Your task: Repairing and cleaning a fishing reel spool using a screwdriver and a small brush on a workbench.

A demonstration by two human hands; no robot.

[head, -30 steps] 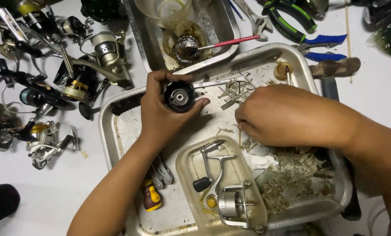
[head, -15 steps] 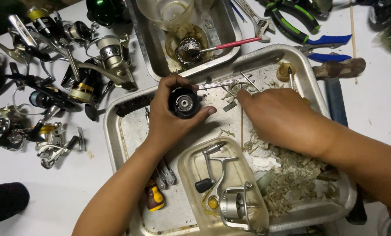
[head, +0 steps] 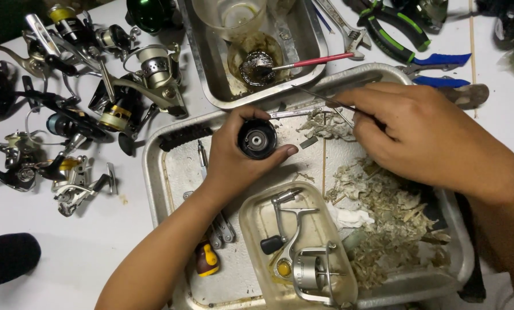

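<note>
Over a metal tray [head: 165,172], the left hand [head: 234,155] cups a black spool [head: 257,138], bore upward, while the right hand [head: 418,138] pinches thin tweezers [head: 326,102] just right of it.

2 metal trays [head: 165,172], 2 pliers [head: 395,31], 1 black spool [head: 257,138], 1 wrench [head: 343,26]

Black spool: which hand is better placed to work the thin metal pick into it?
Right. The right hand already pinches the thin metal pick, while the left hand grips the black spool.
</note>
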